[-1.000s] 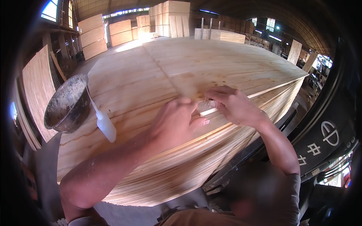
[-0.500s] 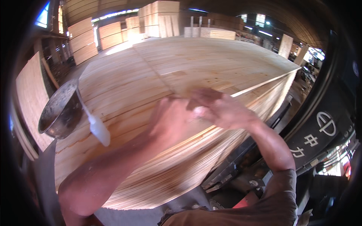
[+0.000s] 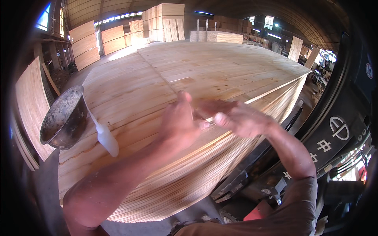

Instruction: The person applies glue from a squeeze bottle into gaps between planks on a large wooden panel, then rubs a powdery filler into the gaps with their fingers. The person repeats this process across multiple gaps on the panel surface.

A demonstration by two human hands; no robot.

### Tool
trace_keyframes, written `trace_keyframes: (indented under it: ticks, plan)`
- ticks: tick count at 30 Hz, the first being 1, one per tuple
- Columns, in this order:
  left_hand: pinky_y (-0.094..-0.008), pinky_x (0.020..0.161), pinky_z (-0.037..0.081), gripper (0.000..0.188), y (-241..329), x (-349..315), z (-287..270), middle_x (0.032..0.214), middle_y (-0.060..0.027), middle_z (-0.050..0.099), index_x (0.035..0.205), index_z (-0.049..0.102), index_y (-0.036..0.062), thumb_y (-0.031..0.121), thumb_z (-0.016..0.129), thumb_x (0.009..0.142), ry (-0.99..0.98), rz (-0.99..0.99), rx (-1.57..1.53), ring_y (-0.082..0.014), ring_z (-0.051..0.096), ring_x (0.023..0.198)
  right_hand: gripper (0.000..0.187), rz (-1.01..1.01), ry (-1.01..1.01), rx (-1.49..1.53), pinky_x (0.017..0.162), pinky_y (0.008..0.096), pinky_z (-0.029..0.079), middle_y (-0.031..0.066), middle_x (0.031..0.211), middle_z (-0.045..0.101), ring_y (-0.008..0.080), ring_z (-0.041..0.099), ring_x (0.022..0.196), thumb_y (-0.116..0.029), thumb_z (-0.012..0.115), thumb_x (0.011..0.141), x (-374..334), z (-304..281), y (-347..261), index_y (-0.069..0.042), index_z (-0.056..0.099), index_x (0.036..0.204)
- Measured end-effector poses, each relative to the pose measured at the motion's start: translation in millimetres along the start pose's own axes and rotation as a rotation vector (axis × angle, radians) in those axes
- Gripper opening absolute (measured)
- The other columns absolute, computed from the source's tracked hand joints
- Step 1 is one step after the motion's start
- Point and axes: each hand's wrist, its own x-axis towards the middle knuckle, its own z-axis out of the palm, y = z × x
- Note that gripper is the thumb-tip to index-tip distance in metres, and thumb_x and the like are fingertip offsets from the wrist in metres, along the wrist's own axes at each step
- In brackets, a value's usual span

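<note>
A brown sleeve [image 3: 295, 208] is seen at the lower right. Ahead of it, the layered side of a stack of boards [image 3: 173, 188] is exposed. The top board [image 3: 212, 63] is positioned directly beneath both hands, its near edge turned toward the body.

The left hand [image 3: 179, 122] is held partly curled over this edge, with the thumb extended to the right. The right hand [image 3: 246, 120] is held just beside it, thumb apart from the blurred fingers. Whether anything is gripped by either hand cannot be told.

Judged by its breadth and thinness, the board should be treated as awkward rather than dense: stiff along the grain, likely to flex across its span, dry and not slippery. Edges may be splintered easily; hold is best taken at two well-spaced points along an edge, with the palms flat.

At the left, a white bottle [image 3: 107, 139] is located near a stained bowl [image 3: 65, 118]. A dark machine [image 3: 334, 137] is parked at the right. Farther off, a tall pale stack [image 3: 163, 23] is stored.
</note>
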Motion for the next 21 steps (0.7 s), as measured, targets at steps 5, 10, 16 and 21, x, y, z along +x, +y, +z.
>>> trace_keyframes:
  ticks: [5, 10, 16, 21]
  plan:
    - [-0.0452, 0.089, 0.06, 0.071, -3.0, 1.7, -1.8, 0.104, -0.0208, 0.077, 0.131, 0.053, -0.0062, 0.015, 0.096, 0.079, -0.008, 0.039, -0.017, -0.0331, 0.077, 0.099, 0.095, 0.017, -0.128, 0.051, 0.09, 0.0518, 0.055, 0.0135, 0.094, 0.063, 0.0305, 0.063, 0.088, -0.079, 0.011, 0.109, -2.0, -5.7, -4.3, -0.007, 0.061, 0.149]
    - [-0.0428, 0.091, 0.06, 0.076, -2.2, -1.4, -3.0, 0.108, -0.0192, 0.075, 0.136, 0.053, -0.0068, 0.018, 0.097, 0.079, 0.002, 0.029, -0.025, -0.0296, 0.076, 0.1, 0.098, 0.065, -0.069, -0.008, 0.135, 0.0492, 0.033, 0.0189, 0.168, 0.049, 0.0371, 0.041, 0.159, -0.081, 0.014, 0.106, -8.7, -5.2, 10.3, -0.009, 0.052, 0.161]
    - [-0.0413, 0.088, 0.06, 0.07, -5.3, 1.6, 2.1, 0.106, -0.0175, 0.077, 0.133, 0.06, -0.004, 0.017, 0.098, 0.079, -0.023, 0.036, 0.004, -0.0272, 0.076, 0.098, 0.107, 0.109, -0.122, -0.012, 0.119, 0.0552, 0.053, 0.0228, 0.092, 0.068, 0.0347, 0.072, 0.117, -0.086, 0.009, 0.102, -7.5, 18.0, 73.8, -0.003, 0.071, 0.127]
    - [-0.041, 0.082, 0.06, 0.041, -7.6, -1.0, 4.2, 0.101, -0.0168, 0.079, 0.115, 0.074, -0.0036, 0.01, 0.095, 0.082, 0.008, 0.141, -0.028, -0.025, 0.077, 0.092, 0.109, 0.251, 0.07, -0.025, 0.113, 0.0529, 0.058, 0.0178, 0.068, 0.065, 0.0318, 0.077, 0.102, -0.085, 0.01, 0.105, -14.9, 11.9, 75.6, 0.001, 0.076, 0.113]
